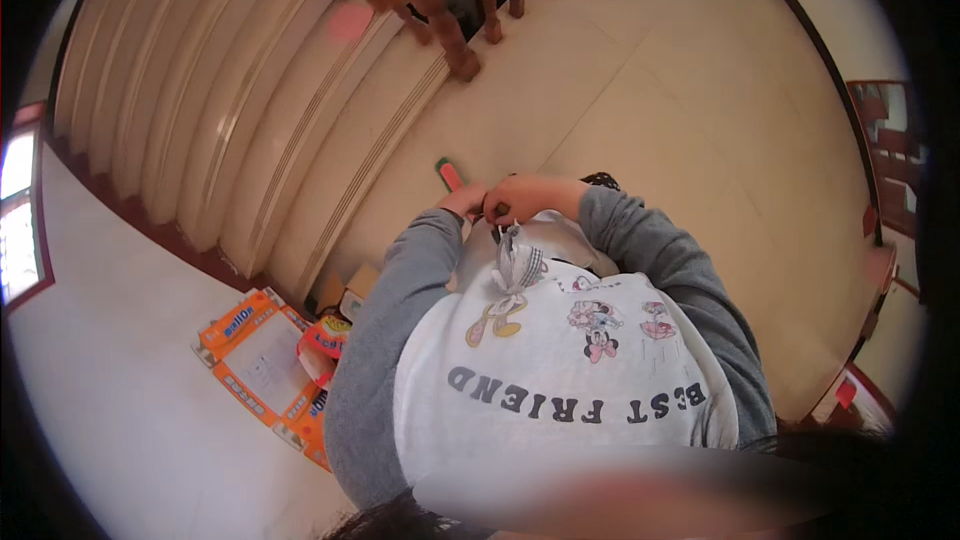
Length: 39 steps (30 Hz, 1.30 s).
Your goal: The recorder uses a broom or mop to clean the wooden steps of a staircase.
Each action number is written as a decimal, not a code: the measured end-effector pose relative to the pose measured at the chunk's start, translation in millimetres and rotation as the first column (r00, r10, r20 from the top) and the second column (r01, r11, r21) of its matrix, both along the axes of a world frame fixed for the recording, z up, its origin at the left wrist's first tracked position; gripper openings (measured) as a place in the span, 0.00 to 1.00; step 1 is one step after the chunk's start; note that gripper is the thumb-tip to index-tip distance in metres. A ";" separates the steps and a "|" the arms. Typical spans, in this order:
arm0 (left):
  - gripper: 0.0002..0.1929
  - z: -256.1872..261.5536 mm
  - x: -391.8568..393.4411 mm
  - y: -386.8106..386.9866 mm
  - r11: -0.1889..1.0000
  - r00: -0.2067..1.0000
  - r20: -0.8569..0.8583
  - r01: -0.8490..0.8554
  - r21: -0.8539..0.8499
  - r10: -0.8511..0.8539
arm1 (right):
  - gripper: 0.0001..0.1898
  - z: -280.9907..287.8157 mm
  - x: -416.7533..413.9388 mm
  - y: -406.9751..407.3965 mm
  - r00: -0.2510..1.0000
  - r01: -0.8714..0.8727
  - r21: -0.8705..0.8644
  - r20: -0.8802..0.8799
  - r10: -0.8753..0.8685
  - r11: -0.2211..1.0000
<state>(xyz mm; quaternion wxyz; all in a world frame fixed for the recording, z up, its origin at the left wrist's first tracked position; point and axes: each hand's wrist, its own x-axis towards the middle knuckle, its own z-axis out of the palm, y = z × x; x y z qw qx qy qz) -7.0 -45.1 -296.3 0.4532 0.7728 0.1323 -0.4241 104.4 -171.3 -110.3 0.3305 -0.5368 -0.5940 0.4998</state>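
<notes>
Both hands meet in front of my lower body. My left hand (466,199) lies against a slim red object with a green end (448,172), perhaps a tool handle, which sticks out beyond the fingers. Whether that hand grips it cannot be made out. Close on its right, my right hand (517,195) has curled fingers by a small dark item, too small to name and partly covered. Below the hands hangs the tied grey-and-white bow (517,270) of my printed white shirt (555,390), which bears writing and cartoon figures.
Stone steps (277,127) run along the left, beside a wooden balustrade (457,52) at the top. An orange-and-white carton (255,360) stands at lower left, with a red printed package (328,336) beside it. Tiled floor (675,105) stretches ahead and right.
</notes>
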 end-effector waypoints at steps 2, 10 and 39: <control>0.09 53.7 25.7 -7.9 0.994 0.979 0.173 0.105 0.025 -0.108 | 0.06 -7.7 12.7 -4.4 0.998 0.024 -0.122 -0.056 -0.031 0.992; 0.10 -9.9 12.6 -17.1 0.965 0.905 0.420 -0.051 0.259 -0.065 | 0.06 10.0 49.3 -4.8 0.995 -0.084 0.018 0.049 0.084 0.996; 0.03 24.3 320.9 -53.3 0.767 0.610 0.543 -0.633 -0.103 0.577 | 0.02 4.3 305.5 -40.8 0.963 -0.042 -0.022 0.266 0.046 0.999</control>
